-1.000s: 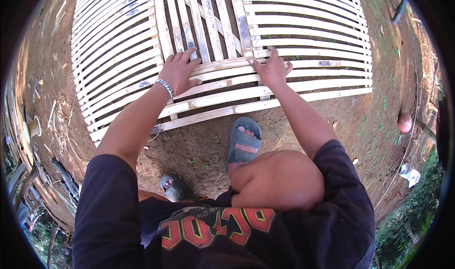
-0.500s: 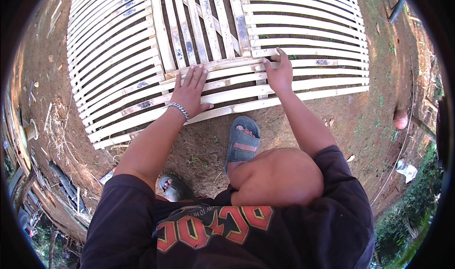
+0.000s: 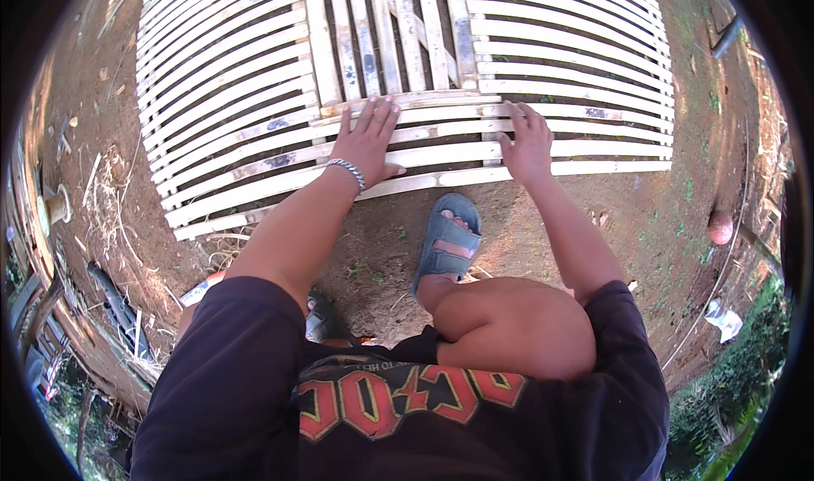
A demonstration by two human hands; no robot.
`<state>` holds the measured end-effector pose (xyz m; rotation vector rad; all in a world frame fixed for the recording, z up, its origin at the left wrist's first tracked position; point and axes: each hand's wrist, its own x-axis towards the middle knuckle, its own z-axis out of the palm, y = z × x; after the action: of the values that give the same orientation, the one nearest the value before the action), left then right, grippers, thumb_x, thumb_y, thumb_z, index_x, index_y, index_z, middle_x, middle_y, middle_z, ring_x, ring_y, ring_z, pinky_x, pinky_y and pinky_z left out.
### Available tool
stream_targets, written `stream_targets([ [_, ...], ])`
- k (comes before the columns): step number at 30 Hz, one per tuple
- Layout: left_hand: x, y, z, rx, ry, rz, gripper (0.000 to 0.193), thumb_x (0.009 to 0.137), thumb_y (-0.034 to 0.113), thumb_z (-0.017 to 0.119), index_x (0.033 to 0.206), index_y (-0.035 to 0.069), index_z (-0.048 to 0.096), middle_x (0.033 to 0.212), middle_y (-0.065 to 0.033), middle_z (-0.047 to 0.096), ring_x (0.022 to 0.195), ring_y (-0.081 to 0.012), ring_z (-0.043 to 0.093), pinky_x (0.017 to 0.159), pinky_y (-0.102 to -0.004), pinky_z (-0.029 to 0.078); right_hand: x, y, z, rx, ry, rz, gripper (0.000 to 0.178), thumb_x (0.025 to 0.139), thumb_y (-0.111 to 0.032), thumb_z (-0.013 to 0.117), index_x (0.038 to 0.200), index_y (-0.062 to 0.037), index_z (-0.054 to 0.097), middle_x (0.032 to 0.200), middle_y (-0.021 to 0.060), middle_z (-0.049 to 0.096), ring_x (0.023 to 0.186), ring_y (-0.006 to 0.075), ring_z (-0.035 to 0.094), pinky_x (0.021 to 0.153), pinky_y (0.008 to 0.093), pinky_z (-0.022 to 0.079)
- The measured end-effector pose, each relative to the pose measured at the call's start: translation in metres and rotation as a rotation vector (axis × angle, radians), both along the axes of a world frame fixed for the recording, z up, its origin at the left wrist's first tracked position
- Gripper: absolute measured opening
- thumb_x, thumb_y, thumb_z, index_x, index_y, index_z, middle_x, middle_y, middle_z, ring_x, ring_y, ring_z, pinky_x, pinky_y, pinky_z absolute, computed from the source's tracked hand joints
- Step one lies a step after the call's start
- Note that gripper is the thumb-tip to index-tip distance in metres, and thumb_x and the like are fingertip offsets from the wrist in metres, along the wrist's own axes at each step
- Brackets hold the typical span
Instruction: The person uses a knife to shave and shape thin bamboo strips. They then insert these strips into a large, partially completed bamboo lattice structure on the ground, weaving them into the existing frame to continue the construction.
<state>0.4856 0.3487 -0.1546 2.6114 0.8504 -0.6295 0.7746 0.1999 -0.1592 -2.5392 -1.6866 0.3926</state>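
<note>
A large panel of pale, split-bamboo-like slats (image 3: 222, 125) lies on the ground in front of me. Its side slats run crosswise, while upright slats (image 3: 389, 44) fill the middle section. Across the foot of that section runs a short crosswise slat (image 3: 437, 101). My left hand (image 3: 370, 144), below a chain bracelet, lies flat on the near slats, fingers spread and fingertips at the short slat. My right hand (image 3: 527, 146) rests on slats just beyond the short slat's right end, thumb apart from the lightly bent fingers. Neither hand visibly grips anything.
My sandalled foot (image 3: 449, 237) stands close to the panel's near edge, with my bent knee behind it. Bare soil surrounds the panel. A reddish ball-like object (image 3: 720, 227) and a white plastic scrap (image 3: 723, 320) lie right. Wood scraps and a dark pipe (image 3: 114, 303) are left.
The whole view has shifted, so the panel sits higher and further right. My right hand has drawn back toward me from the short slat's end, its raised index finger now lowered. My left hand stays flat.
</note>
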Motion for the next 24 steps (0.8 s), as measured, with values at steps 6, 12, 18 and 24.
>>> stream_targets([
  [6,-0.006,0.000,-0.004,0.014,0.009,-0.025,0.112,0.086,0.071,0.063,0.165,0.011,0.011,0.173,-0.0084,0.008,0.159,-0.0275,0.005,0.127,-0.0565,0.009,0.006,-0.069,0.015,-0.035,0.008,-0.073,0.063,0.093,-0.027,0.071,0.150,-0.0181,0.048,0.147,0.0171,0.048,0.137,0.0400,0.043,0.114,0.0536,0.036],
  [12,-0.007,0.000,-0.004,0.028,0.021,-0.045,0.111,0.088,0.072,0.059,0.165,0.010,0.010,0.173,-0.0086,0.006,0.159,-0.0275,0.004,0.127,-0.0569,0.008,-0.020,-0.182,0.027,-0.267,0.071,-0.224,0.066,0.092,-0.027,0.072,0.151,-0.0175,0.046,0.149,0.0192,0.046,0.138,0.0422,0.042,0.117,0.0543,0.034],
  [18,-0.003,-0.003,-0.005,0.015,0.018,-0.034,0.112,0.087,0.071,0.062,0.165,0.011,0.009,0.173,-0.0083,0.004,0.160,-0.0278,0.003,0.127,-0.0578,0.008,-0.082,-0.267,0.029,-0.388,0.184,-0.382,0.069,0.089,-0.025,0.073,0.151,-0.0153,0.046,0.150,0.0198,0.045,0.139,0.0408,0.042,0.116,0.0511,0.037],
  [24,0.001,-0.004,0.004,0.051,0.080,-0.061,0.115,0.088,0.072,0.061,0.165,0.009,0.004,0.173,-0.0113,0.000,0.160,-0.0289,0.001,0.126,-0.0568,0.011,-0.135,-0.304,0.030,-0.421,0.267,-0.499,0.067,0.089,-0.027,0.073,0.149,-0.0129,0.047,0.150,0.0197,0.044,0.140,0.0404,0.041,0.115,0.0491,0.039],
])
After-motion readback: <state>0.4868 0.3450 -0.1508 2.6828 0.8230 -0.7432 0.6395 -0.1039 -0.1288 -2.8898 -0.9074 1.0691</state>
